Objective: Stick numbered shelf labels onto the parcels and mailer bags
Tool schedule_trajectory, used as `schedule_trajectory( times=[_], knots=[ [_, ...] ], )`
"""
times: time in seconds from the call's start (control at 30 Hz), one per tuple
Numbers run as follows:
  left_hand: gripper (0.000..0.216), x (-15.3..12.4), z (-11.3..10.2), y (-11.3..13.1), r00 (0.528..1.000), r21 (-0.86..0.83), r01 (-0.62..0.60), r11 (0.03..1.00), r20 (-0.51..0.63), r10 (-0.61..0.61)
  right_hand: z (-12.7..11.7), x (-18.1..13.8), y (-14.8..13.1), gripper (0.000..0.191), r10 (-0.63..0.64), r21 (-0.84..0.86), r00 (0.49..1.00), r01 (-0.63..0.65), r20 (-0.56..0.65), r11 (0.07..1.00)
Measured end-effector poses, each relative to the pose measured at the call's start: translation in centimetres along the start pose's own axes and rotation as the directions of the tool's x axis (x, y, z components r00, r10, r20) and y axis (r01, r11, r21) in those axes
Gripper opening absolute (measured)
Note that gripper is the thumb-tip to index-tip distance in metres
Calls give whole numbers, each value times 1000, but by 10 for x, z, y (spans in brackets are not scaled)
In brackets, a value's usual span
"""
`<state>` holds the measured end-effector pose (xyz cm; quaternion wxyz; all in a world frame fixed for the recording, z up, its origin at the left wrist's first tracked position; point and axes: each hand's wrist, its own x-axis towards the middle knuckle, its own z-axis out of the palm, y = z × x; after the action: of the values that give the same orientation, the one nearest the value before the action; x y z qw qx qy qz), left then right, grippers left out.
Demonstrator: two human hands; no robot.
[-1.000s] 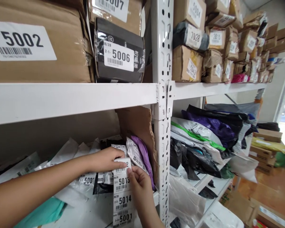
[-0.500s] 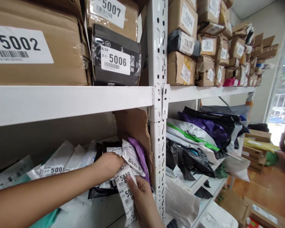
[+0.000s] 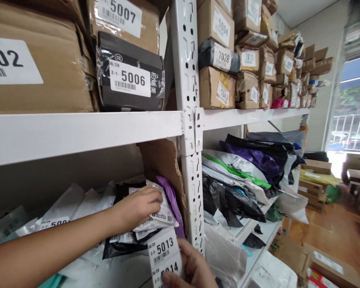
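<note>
My left hand [image 3: 142, 206] lies on a white plastic parcel bag [image 3: 165, 210], its fingers loosely stretched over the surface and its thumb hidden. Beneath that bag is a black parcel bag [image 3: 109, 250] with white labels, and a purple bag [image 3: 171, 196] leans behind it against a cardboard sheet [image 3: 160, 160]. Lower down, my right hand [image 3: 195, 266] pinches a strip of white barcode labels [image 3: 165, 248]; 5013 and 5014 can be read on it.
A white perforated shelf post [image 3: 189, 140] stands right of my hands, and a white shelf beam [image 3: 84, 128] crosses above them. Labelled boxes [image 3: 129, 74] line the upper shelf. Left of the parcels stand several pale bags [image 3: 63, 200]. More bags [image 3: 237, 168] fill the neighbouring rack.
The white bag has tipped flatter, with my left hand now spread over it. The label printed 5012 no longer shows at the strip's top. My right hand has moved slightly down and right.
</note>
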<state>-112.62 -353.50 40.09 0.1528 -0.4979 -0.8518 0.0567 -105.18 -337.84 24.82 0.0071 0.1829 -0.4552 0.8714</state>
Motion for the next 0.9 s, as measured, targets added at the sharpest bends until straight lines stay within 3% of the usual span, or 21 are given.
schedule_trajectory(
  times=[0.03,0.1,0.2,0.27,0.4,0.53,0.67,0.77,0.9],
  knots=[
    [19,1,-2,-1,996,-90,-79,993,38,83,3,6,-2,45,-9,-14,1000,10,8,1000],
    [19,2,-7,-3,989,-267,-97,959,86,124,9,18,-5,41,-32,-51,999,32,-13,998],
    [18,2,-16,-2,986,-455,14,891,153,63,14,36,-6,46,-29,-37,998,27,-49,999],
    [27,3,-18,-1,986,-521,129,844,158,-53,18,46,-4,50,-26,-33,998,23,-66,999],
    [28,4,-10,-1,953,-382,304,873,100,-287,23,57,5,53,-88,-89,984,75,-157,993],
    [25,6,1,-2,951,-215,310,926,56,-305,24,58,9,55,-93,-97,967,72,-236,993],
    [27,8,2,0,939,-17,331,943,106,-328,27,53,6,57,6,-35,966,-16,-258,999],
    [40,6,-5,5,941,-93,319,943,145,-304,31,48,2,58,-35,-35,960,26,-277,999],
    [49,2,-18,5,948,-322,309,895,179,-263,36,46,-1,57,-200,-196,931,145,-305,970]
  ],
)
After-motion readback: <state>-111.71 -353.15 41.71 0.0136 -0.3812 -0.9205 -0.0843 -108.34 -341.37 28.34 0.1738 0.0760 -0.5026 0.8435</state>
